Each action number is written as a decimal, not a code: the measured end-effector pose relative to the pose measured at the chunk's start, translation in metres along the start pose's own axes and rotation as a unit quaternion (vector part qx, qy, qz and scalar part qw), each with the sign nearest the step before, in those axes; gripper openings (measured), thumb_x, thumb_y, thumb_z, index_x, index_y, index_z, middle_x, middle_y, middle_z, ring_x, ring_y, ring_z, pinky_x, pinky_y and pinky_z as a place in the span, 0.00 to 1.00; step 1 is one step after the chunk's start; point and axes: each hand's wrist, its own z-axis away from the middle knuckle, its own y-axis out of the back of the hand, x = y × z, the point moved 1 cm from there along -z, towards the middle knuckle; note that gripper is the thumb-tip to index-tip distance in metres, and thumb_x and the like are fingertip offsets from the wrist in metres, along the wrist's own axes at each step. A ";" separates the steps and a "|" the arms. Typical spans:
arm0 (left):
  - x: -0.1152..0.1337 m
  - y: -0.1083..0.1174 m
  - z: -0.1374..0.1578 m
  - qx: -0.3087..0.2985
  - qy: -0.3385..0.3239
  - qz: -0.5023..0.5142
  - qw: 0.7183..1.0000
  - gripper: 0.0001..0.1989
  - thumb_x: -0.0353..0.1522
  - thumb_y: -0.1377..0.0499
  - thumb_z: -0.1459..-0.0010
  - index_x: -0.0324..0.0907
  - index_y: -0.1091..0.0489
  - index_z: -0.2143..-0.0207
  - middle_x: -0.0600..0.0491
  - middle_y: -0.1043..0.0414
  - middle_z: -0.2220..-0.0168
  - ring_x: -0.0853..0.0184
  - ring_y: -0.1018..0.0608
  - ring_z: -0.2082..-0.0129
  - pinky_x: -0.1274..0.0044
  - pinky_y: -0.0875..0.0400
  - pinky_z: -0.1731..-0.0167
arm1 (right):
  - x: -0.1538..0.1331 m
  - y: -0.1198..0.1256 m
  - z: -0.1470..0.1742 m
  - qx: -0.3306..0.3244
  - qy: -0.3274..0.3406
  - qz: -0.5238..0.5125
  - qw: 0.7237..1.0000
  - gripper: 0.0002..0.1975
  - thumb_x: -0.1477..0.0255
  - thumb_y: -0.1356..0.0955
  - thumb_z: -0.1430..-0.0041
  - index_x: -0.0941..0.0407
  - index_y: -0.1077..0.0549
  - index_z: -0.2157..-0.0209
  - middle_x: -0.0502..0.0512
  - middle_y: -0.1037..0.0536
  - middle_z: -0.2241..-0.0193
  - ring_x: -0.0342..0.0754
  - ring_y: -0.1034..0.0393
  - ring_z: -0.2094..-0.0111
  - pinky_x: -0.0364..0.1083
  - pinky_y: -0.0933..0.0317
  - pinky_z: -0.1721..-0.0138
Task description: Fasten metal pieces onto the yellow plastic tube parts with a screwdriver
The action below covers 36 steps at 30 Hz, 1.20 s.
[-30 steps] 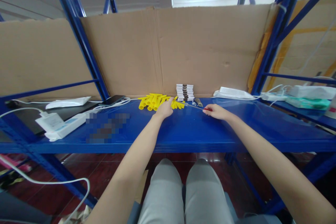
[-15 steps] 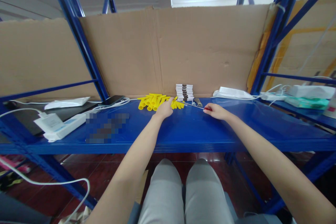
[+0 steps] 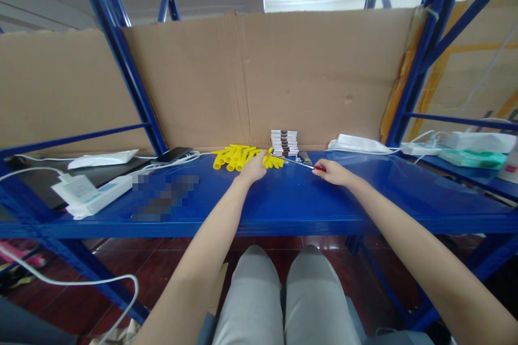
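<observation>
My right hand [image 3: 332, 171] is closed around the red handle [image 3: 320, 169] of a screwdriver. Its thin metal shaft [image 3: 300, 163] points left toward my left hand [image 3: 254, 168]. The fingers of that hand are pinched on a small yellow plastic piece [image 3: 270, 153], and the screwdriver tip meets it or lies close by. Long yellow tubes [image 3: 232, 157] lie in a heap just left of my left hand. Smaller yellow pieces [image 3: 277, 162] lie to its right. Behind the shaft stands a stack of small white boxes [image 3: 284, 143] with dark bands.
A small dark grey object [image 3: 305, 158] and tiny loose bits lie beside the stack. At left on the blue shelf [image 3: 291, 199] are a power strip [image 3: 105, 194], cables and a black phone [image 3: 175, 154]. A white packet [image 3: 358, 143] lies at right. Cardboard [image 3: 315, 75] stands behind.
Both hands stay in nearly the same place. The fingers of my right hand have shifted slightly on the screwdriver, and more of its red handle shows.
</observation>
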 end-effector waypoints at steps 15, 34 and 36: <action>-0.005 -0.001 -0.007 0.017 0.008 0.041 0.999 0.29 0.23 0.46 0.45 0.42 0.39 0.40 0.47 0.25 0.48 0.59 0.26 0.45 0.69 0.34 0.44 | 0.001 0.000 0.000 -0.007 0.005 -0.003 1.000 0.06 0.67 0.36 0.43 0.55 0.32 0.70 0.52 0.26 0.75 0.48 0.31 0.71 0.45 0.39 0.66; -0.004 -0.003 -0.008 -0.009 0.020 0.102 0.995 0.30 0.23 0.45 0.46 0.38 0.40 0.40 0.43 0.28 0.45 0.60 0.27 0.45 0.72 0.29 0.50 | -0.005 0.001 0.001 -0.009 -0.005 -0.010 1.000 0.05 0.68 0.36 0.44 0.54 0.35 0.72 0.51 0.27 0.77 0.47 0.32 0.72 0.45 0.40 0.68; -0.005 -0.003 -0.008 -0.006 0.016 0.102 0.995 0.30 0.22 0.45 0.46 0.39 0.40 0.40 0.43 0.28 0.45 0.60 0.27 0.45 0.72 0.29 0.50 | -0.004 0.001 0.002 -0.008 0.000 -0.013 1.000 0.06 0.67 0.36 0.44 0.54 0.34 0.72 0.51 0.27 0.77 0.47 0.32 0.72 0.44 0.40 0.68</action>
